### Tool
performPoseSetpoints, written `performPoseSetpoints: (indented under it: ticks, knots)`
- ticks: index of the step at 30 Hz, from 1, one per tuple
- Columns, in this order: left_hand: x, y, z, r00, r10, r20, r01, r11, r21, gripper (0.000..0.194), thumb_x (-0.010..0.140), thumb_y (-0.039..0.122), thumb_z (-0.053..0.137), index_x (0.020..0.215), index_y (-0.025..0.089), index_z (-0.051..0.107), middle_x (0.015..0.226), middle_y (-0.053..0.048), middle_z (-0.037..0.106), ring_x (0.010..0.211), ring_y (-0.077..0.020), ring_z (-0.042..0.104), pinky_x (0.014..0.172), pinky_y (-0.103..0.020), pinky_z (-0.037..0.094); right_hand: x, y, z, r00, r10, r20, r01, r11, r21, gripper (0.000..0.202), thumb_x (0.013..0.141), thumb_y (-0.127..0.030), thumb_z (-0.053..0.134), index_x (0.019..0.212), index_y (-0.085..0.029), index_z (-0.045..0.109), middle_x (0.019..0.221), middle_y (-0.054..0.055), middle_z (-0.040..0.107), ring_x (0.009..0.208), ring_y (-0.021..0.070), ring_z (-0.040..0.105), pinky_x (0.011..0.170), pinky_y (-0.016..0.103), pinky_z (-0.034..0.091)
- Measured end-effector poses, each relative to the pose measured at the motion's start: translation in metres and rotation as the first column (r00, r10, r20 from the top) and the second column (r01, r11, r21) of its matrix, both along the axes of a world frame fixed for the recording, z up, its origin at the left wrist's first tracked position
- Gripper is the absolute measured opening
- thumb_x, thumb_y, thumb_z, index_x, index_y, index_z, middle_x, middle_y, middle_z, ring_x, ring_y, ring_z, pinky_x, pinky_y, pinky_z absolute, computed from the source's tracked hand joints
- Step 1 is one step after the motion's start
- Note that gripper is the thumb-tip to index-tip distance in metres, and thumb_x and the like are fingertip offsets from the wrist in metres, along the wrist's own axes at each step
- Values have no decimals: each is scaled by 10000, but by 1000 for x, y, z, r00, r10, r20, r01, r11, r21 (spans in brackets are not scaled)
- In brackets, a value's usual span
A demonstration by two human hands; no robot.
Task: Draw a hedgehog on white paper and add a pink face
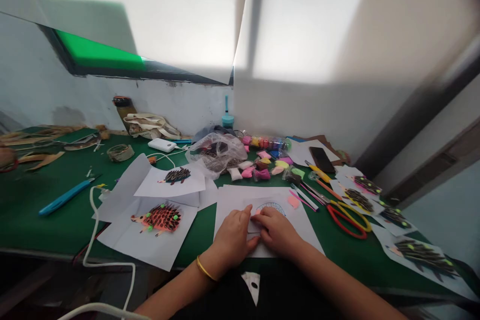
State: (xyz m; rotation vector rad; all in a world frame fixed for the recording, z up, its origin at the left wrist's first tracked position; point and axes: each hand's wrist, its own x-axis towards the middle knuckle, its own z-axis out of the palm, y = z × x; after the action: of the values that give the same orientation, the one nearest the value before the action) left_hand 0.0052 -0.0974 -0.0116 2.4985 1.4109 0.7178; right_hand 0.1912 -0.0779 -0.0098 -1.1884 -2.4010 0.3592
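Observation:
A sheet of white paper (229, 200) lies before me, and on it a smaller sheet bears a dotted blue outline drawing (275, 207). My left hand (232, 237) rests flat on the left of these sheets, fingers stretched out and thumb apart. Curled over the drawing, my right hand (278, 232) has its fingertips on a small bit of pink clay (258, 212), partly hidden by the fingers. A larger lump of pink clay (293, 202) sits on the paper to the right, beside a pink clay tool (304, 201) and a white pen-like tool (305, 196).
Scissors (348, 219) with red and yellow handles lie right, near finished hedgehog pictures (422, 256). Behind are clay packets (262, 174), a plastic bag (219, 154) and a phone (321, 159). Left are a hedgehog picture (159, 220), a blue cutter (67, 197) and a white cable (93, 225).

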Motion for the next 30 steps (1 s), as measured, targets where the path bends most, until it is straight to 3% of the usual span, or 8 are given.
performPoseSetpoints:
  ticks: [12,18,24,30]
  knots:
    - [-1,-1,3,1000,12,4,-12,1000,-28,765,777,308,697,1419,156,310,1171,-131,591,1071,-294,550,945,-477,474,8,-2,-4,990,-3,-142,8,999,34,423,759,-35,517,1092,-218,705,946,63,593,901,191,539,823,313,441]
    - [0,-2,5,1000,0,5,0,1000,-29,731,795,312,681,1407,139,321,1203,-148,583,1074,-288,550,958,-475,470,4,-6,-2,1000,-3,17,1,993,117,310,722,-58,569,922,-228,732,831,41,571,808,189,507,746,314,391]
    - [1,-1,5,1000,5,-4,-5,999,-31,725,791,317,685,1402,145,336,1194,-142,588,1074,-294,556,951,-474,473,3,-4,-3,999,-24,23,21,994,103,352,725,-60,558,975,-240,731,850,39,574,821,186,509,755,308,394]
    - [0,-2,6,1000,17,-4,-17,999,-29,743,778,306,700,1405,144,336,1191,-145,591,1087,-299,553,954,-474,471,7,-1,-9,995,-30,-92,38,996,82,446,743,-43,541,1100,-243,718,927,56,594,890,194,532,802,311,432]
